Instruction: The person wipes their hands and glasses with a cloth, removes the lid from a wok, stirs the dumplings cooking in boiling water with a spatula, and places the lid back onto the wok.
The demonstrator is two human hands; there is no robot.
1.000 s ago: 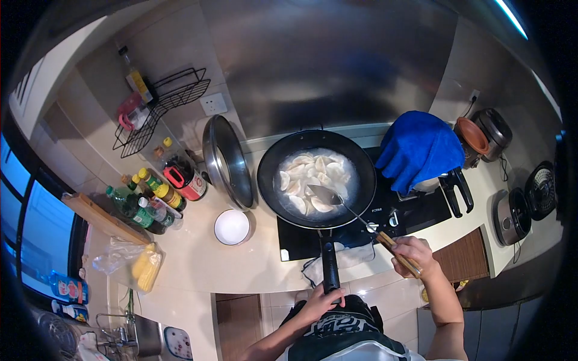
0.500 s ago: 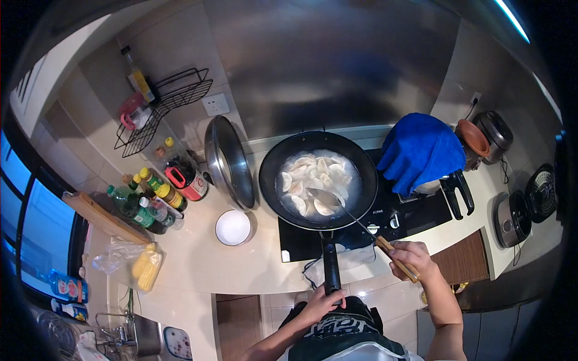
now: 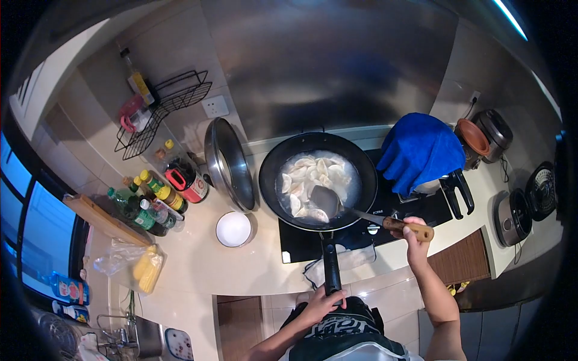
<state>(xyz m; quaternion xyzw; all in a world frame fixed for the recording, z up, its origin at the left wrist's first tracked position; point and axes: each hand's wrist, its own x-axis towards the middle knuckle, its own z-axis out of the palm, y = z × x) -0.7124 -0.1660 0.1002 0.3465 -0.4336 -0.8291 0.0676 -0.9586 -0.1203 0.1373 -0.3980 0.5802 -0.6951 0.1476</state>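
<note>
A black wok sits on the gas stove, holding cloudy water and several pale dumplings. My left hand is closed around the end of the wok's black handle. To the right, my right hand grips the wooden handle of a spatula. The spatula's grey metal blade lies among the dumplings near the wok's front side. Part of the blade's far edge is hidden by water and dumplings.
Left of the wok, a steel lid leans upright beside a white bowl. Several sauce bottles stand farther left, near bagged corn. A blue cloth covers a pot on the right burner; a white rag lies at the stove's front.
My right hand has moved up, and the spatula has turned so its blade shows broader and its handle lies flatter. The front dumplings have shifted slightly. My left hand stays on the handle.
</note>
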